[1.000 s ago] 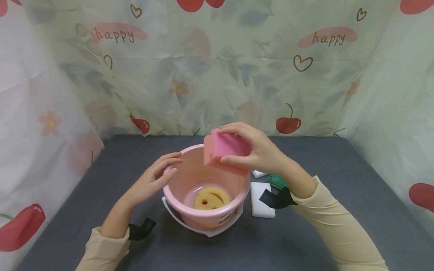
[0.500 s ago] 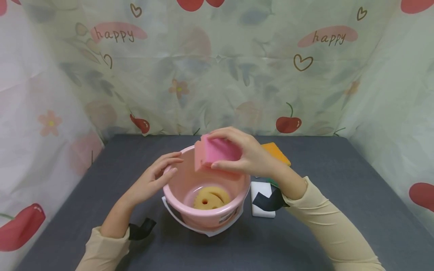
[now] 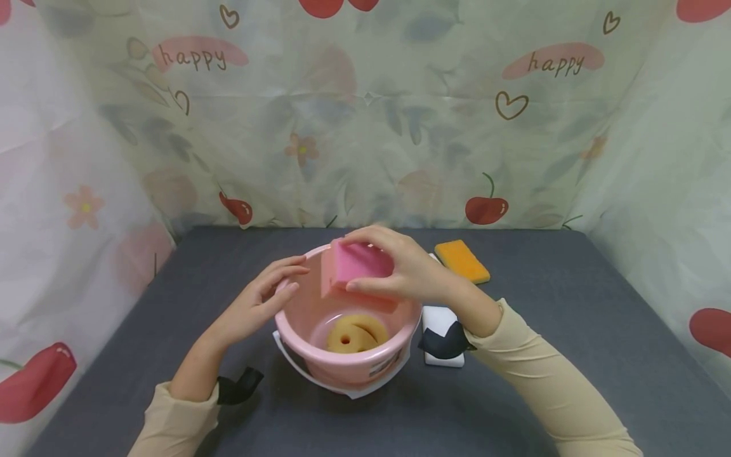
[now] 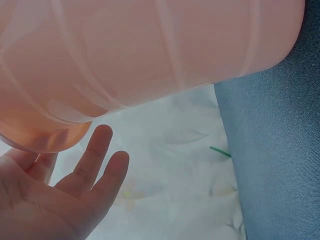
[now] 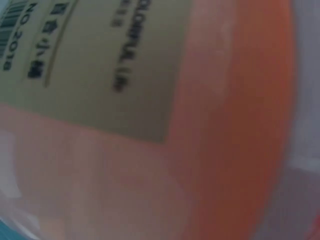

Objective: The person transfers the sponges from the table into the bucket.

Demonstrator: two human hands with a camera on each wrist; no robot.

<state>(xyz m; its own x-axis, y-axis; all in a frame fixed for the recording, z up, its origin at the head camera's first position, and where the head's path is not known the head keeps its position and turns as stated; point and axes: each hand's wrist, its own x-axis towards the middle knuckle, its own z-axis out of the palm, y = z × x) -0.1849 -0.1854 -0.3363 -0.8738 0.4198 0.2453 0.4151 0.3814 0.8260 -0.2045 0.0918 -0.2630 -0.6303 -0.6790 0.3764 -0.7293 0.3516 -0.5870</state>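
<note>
My right hand (image 3: 408, 266) grips a thick pink sponge (image 3: 360, 263) with thumb and fingers on opposite sides, at the mouth of a pink bucket (image 3: 337, 357). A round yellow sponge (image 3: 356, 329) with a hole and a curved slit lies on the bucket floor. At the left rim rests my left hand (image 3: 251, 311), its fingers lightly bent and extended over the edge. The left wrist view has that hand (image 4: 65, 195) beside the bucket wall (image 4: 150, 50). Only the bucket side (image 5: 130, 185) and its printed label (image 5: 100, 100) fill the right wrist view; the right hand is out of sight there.
A white block (image 3: 445, 362) lies right of the bucket, partly behind a black strap (image 3: 445, 343) on the right wrist. Farther back is an orange sponge (image 3: 461, 260), with a bit of something white beside it. The bucket's white handle (image 3: 320, 384) hangs down in front.
My right hand has moved left and down with the pink sponge, into the bucket's mouth. The orange sponge has come into view behind the forearm; the green item is now hidden. My left hand stays put.
</note>
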